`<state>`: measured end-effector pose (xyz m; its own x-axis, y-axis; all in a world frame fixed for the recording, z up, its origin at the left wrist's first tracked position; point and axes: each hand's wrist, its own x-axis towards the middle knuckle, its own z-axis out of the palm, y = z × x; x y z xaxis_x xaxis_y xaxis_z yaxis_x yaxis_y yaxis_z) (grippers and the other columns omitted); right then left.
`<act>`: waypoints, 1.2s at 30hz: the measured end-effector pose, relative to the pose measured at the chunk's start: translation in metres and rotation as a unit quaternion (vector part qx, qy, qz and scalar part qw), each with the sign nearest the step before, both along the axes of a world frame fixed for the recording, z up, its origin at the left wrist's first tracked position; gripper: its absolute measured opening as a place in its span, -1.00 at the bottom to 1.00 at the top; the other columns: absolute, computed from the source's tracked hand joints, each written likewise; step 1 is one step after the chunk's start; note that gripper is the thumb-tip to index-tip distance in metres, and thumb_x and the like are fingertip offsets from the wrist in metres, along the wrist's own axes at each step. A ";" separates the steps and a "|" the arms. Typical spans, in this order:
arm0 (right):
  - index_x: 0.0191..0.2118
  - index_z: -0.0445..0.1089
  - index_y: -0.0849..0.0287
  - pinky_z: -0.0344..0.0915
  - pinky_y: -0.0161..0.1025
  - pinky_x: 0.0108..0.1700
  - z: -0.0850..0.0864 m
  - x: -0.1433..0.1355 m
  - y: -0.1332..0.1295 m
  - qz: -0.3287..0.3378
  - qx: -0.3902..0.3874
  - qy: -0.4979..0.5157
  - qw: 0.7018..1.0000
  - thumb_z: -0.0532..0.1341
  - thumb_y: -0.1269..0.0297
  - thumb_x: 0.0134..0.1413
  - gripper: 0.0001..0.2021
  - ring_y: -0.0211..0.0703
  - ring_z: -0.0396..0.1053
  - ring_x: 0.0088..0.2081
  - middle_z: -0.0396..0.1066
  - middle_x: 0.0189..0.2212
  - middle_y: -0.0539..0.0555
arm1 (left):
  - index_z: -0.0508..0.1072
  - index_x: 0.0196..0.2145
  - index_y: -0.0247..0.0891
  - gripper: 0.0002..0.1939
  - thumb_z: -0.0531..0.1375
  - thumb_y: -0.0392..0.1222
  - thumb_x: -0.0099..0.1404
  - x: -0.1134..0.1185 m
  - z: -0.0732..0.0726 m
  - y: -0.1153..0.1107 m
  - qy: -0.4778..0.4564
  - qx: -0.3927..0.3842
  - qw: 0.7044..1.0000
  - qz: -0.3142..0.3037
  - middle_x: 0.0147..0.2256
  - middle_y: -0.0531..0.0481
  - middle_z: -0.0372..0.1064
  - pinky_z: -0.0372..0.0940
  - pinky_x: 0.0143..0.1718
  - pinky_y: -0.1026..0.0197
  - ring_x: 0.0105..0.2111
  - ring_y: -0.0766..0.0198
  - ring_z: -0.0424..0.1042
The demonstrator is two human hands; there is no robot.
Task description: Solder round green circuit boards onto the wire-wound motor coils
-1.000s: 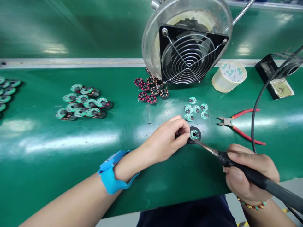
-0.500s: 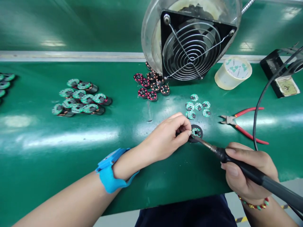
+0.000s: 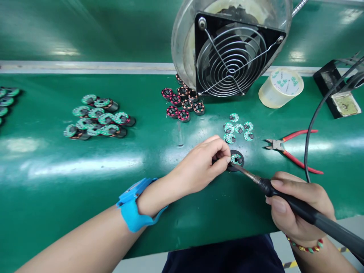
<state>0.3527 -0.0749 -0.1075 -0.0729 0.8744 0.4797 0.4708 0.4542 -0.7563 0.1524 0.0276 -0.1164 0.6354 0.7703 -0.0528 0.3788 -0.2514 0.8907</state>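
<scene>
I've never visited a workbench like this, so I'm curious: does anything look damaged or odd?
Behind the fan, the yellowed backing has a ragged dark edge, so it looks worn, though I cannot tell why. Small pale specks also dot the green bench near the left hand.

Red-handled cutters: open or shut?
Open: the red-handled cutters lie with their jaw tips apart and handles spread in a wide V.

Loose circuit boards [image 3: 239, 128] are laid on the table [image 3: 199, 223] behind the single board [image 3: 234, 157], between coils [image 3: 187, 104] at left and pliers [image 3: 276, 145] at right. Tape [image 3: 280, 91] is placed behind the pliers; the rearmost coil [image 3: 178, 79] seems partly covered by the fan [image 3: 231, 71].
</scene>
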 end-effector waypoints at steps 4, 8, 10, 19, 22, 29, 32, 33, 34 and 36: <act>-0.02 0.40 0.17 0.35 -0.23 -0.55 0.000 0.000 0.001 -0.001 0.007 0.002 1.000 0.28 0.43 0.04 -0.66 -0.22 0.32 -0.56 0.38 -0.55 -0.01 | 0.31 -0.42 -0.26 -0.87 0.11 -0.40 0.27 0.001 0.000 0.000 0.000 -0.002 1.000 0.000 -0.42 0.11 0.23 0.17 -0.40 0.31 -0.43 0.39 0.25; 0.02 0.39 0.21 0.32 -0.24 -0.57 -0.001 0.003 0.001 0.015 0.018 0.013 1.000 0.28 0.47 0.01 -0.61 -0.23 0.29 -0.56 0.34 -0.55 -0.03 | 0.31 -0.42 -0.26 -0.87 0.10 -0.40 0.27 0.001 0.001 0.001 0.001 -0.007 1.000 -0.003 -0.41 0.10 0.23 0.17 -0.39 0.32 -0.43 0.39 0.24; 0.03 0.39 0.22 0.30 -0.24 -0.58 -0.002 0.005 0.000 0.019 0.024 0.012 0.999 0.28 0.47 0.02 -0.60 -0.23 0.28 -0.57 0.34 -0.55 -0.03 | 0.31 -0.41 -0.26 -0.87 0.10 -0.40 0.27 0.000 0.002 0.001 0.002 -0.008 1.000 -0.003 -0.41 0.10 0.23 0.17 -0.39 0.32 -0.42 0.39 0.24; 0.24 0.19 0.04 0.46 -0.14 -0.09 0.005 -0.016 0.014 -0.051 -0.032 -0.092 0.994 0.17 0.50 0.20 -0.48 -0.14 0.52 -0.16 0.56 -0.16 0.04 | 0.31 -0.40 -0.27 -0.88 0.10 -0.41 0.28 0.001 -0.002 0.000 -0.005 -0.002 1.000 -0.009 -0.41 0.10 0.22 0.16 -0.39 0.32 -0.42 0.39 0.24; 0.19 0.23 0.07 0.39 -0.10 0.01 0.010 -0.024 0.026 -0.011 -0.082 -0.171 0.982 0.14 0.50 0.21 -0.56 -0.10 0.44 -0.02 0.51 -0.06 0.09 | 0.30 -0.40 -0.27 -0.88 0.09 -0.42 0.27 0.002 -0.003 0.001 -0.006 0.004 1.000 -0.010 -0.41 0.10 0.22 0.17 -0.38 0.31 -0.42 0.38 0.24; 0.23 0.13 0.04 0.33 -0.03 0.00 -0.009 -0.023 0.031 0.016 -0.121 -0.177 0.977 0.06 0.47 0.28 -0.56 -0.10 0.40 -0.06 0.47 -0.03 0.11 | 0.30 -0.38 -0.27 -0.87 0.07 -0.39 0.34 -0.007 -0.001 0.007 0.015 0.022 0.995 -0.091 -0.36 0.06 0.24 0.19 -0.29 0.27 -0.33 0.33 0.26; 0.24 0.11 0.03 0.33 -0.05 -0.01 -0.012 -0.021 0.030 0.019 -0.114 -0.170 0.979 0.07 0.49 0.27 -0.53 -0.10 0.39 -0.06 0.46 -0.01 0.11 | 0.30 -0.34 -0.26 -0.88 0.06 -0.38 0.36 -0.011 -0.001 0.008 0.027 0.050 0.991 -0.121 -0.33 0.04 0.25 0.19 -0.25 0.25 -0.30 0.31 0.26; 0.24 0.10 0.03 0.34 -0.06 -0.03 -0.013 -0.021 0.030 0.020 -0.113 -0.167 0.979 0.07 0.50 0.26 -0.52 -0.10 0.39 -0.07 0.46 -0.01 0.11 | 0.30 -0.33 -0.26 -0.90 0.08 -0.39 0.34 -0.011 -0.001 0.007 0.029 0.058 0.990 -0.122 -0.32 0.04 0.25 0.19 -0.26 0.25 -0.29 0.30 0.26; 0.24 0.10 0.03 0.35 -0.07 -0.04 -0.013 -0.021 0.030 0.021 -0.112 -0.164 0.980 0.07 0.50 0.26 -0.52 -0.10 0.40 -0.08 0.46 -0.01 0.11 | 0.30 -0.32 -0.26 -0.92 0.11 -0.39 0.33 -0.011 -0.001 0.007 0.027 0.061 0.990 -0.120 -0.32 0.04 0.26 0.19 -0.26 0.24 -0.29 0.30 0.26; 0.24 0.11 0.04 0.36 -0.07 -0.06 -0.012 -0.021 0.030 0.020 -0.114 -0.163 0.980 0.08 0.50 0.25 -0.52 -0.08 0.41 -0.10 0.46 -0.02 0.12 | 0.30 -0.31 -0.26 -0.91 0.14 -0.39 0.30 -0.010 -0.001 0.004 0.017 0.055 0.992 -0.109 -0.31 0.05 0.26 0.19 -0.26 0.25 -0.29 0.30 0.26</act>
